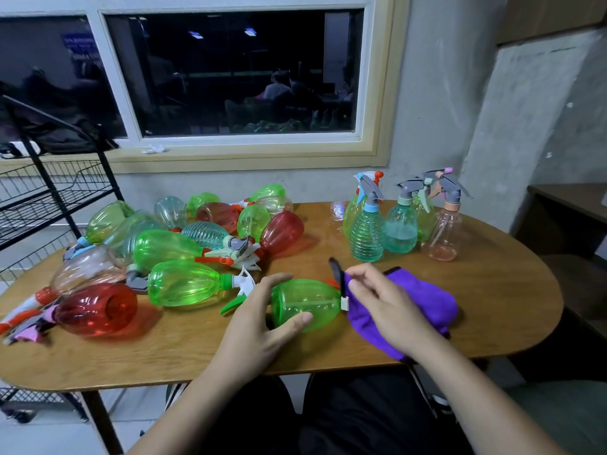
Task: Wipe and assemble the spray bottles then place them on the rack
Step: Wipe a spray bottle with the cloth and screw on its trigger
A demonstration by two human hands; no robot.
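A wooden table (492, 290) stands under a dark window (230, 77). The left hand (256, 316) wraps fingers and thumb round a green bottle (305, 303) lying on its side. The right hand (387, 303) grips a purple cloth (427, 300), bunched at its fingertips against the bottle's neck. Beyond the left fingers lies a heap of bottles (177, 247), and the rack (49, 198) stands further left.

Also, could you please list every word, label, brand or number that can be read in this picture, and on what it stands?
Nothing can be read with certainty.
Blue sign seen in the window: pale lettering, too blurred to read.
White tag by the edge of the purple cloth: too small to tell whether it is printed.
Spray bottles: no labels visible.
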